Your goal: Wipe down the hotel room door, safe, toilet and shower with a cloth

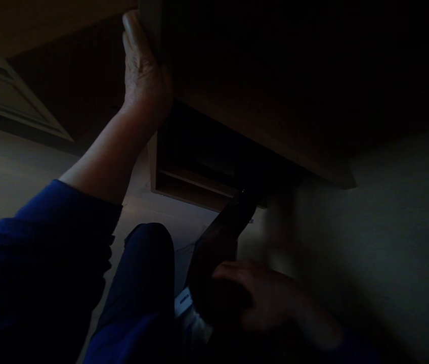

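Note:
The scene is very dark. My left hand (144,71) reaches up and grips the edge of a wooden cabinet (260,126), fingers wrapped behind its corner. My right hand (263,298) is low in the frame, curled round a long black object (222,247) that points up toward the dark opening under the cabinet. What the black object is cannot be made out. A blue sleeve covers my left forearm.
A lower shelf (195,182) shows inside the cabinet's opening. A pale floor (13,167) lies to the left, a light wall (396,217) to the right. My knee in dark blue trousers (146,273) is at the bottom centre. A panelled door (5,96) stands far left.

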`<state>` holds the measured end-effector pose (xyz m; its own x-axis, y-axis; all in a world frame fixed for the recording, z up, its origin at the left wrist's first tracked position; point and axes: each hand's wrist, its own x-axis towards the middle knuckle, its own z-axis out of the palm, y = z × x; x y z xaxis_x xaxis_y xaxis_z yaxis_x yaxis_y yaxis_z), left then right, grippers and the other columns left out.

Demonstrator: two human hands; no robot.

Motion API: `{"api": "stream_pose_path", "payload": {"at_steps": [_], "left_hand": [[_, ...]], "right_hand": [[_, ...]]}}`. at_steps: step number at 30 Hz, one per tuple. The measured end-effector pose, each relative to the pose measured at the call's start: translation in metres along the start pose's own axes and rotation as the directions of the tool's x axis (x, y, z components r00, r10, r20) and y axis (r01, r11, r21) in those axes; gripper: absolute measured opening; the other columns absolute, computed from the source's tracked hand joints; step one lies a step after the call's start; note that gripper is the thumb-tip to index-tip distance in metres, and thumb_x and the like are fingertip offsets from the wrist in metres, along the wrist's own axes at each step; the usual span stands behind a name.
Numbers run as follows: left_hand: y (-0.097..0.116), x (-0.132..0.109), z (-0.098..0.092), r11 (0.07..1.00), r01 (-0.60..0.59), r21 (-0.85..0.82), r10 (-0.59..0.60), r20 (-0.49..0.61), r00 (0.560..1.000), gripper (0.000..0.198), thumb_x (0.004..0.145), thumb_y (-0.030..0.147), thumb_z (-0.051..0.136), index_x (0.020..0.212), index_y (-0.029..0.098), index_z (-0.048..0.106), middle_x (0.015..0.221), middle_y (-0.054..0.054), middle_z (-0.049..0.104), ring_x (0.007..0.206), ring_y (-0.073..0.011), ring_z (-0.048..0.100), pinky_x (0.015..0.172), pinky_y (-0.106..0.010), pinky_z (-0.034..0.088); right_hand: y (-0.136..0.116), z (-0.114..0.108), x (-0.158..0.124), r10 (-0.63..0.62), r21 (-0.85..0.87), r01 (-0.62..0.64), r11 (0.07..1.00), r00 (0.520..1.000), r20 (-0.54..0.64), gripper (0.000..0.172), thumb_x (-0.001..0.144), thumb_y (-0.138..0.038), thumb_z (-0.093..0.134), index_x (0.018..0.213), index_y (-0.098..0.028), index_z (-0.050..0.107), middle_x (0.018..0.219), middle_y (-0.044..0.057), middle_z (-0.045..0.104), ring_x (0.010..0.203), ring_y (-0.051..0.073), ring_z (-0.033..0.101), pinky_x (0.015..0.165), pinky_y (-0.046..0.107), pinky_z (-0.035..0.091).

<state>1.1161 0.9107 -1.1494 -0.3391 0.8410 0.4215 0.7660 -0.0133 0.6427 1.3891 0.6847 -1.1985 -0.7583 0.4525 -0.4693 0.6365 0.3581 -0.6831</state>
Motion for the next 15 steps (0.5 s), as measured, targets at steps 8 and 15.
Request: {"api": "stream_pose_path", "payload": {"at_steps": [8,15], "left_hand": [[0.018,-0.006,-0.011,0.996,0.087,-0.011,-0.086,0.078,0.993,0.073,0.077,-0.009,0.026,0.145,-0.005,-0.002,0.157,-0.012,0.012,0.147,-0.0161,0.000,0.119,-0.026,-0.004],[0.020,-0.012,-0.010,0.981,0.068,-0.184,-0.063,0.035,0.997,0.079,0.072,-0.010,0.027,0.147,-0.002,0.007,0.150,-0.016,0.029,0.148,-0.0241,-0.004,0.120,-0.037,0.002]], "right_hand": [[0.024,-0.103,-0.067,0.215,-0.050,-0.360,0.932,0.656,-0.724,0.052,0.065,-0.035,0.058,0.115,-0.023,0.054,0.102,0.011,0.068,0.092,0.032,0.065,0.080,0.043,0.054],[0.106,-0.141,0.024,0.309,-0.343,-0.565,0.750,0.759,-0.573,0.044,0.080,-0.034,0.052,0.120,-0.014,0.058,0.124,0.013,0.062,0.112,0.027,0.059,0.096,0.036,0.046]]}}
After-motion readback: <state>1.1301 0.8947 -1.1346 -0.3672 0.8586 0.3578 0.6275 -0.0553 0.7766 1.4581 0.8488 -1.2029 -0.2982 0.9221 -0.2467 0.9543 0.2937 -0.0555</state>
